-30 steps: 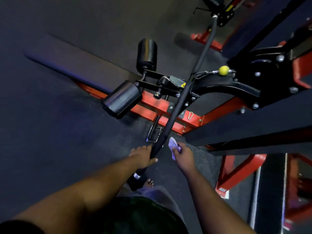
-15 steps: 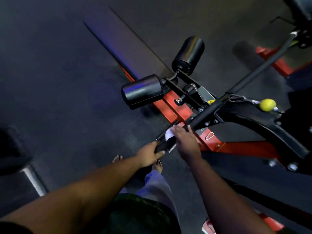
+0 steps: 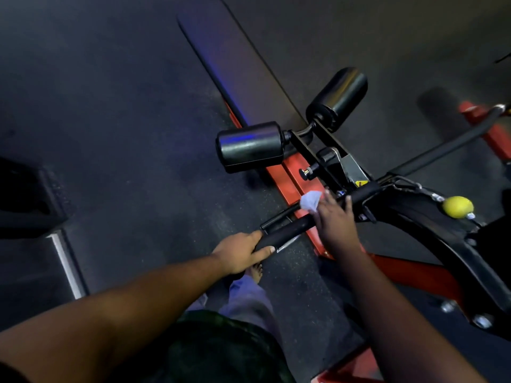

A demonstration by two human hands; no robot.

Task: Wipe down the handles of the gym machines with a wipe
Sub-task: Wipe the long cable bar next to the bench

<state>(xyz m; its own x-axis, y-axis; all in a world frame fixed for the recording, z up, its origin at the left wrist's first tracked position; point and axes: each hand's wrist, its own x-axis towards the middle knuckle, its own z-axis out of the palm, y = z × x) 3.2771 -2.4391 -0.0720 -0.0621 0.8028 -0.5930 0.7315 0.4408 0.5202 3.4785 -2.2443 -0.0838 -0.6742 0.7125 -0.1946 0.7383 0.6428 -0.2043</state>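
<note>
**Handle held steady for wiping**

Handle, a long black bar, slants up to the right. At its near end the left hand grips it, fingers curled round, likely bracing it. Further along, the right hand wraps over the bar, fingers pressing a pale wipe against it.

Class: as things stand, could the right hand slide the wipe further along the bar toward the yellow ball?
Probably yes. The right hand already wraps the wipe on the bar, and the grip ahead looks bare until the chain near the ball.
</note>
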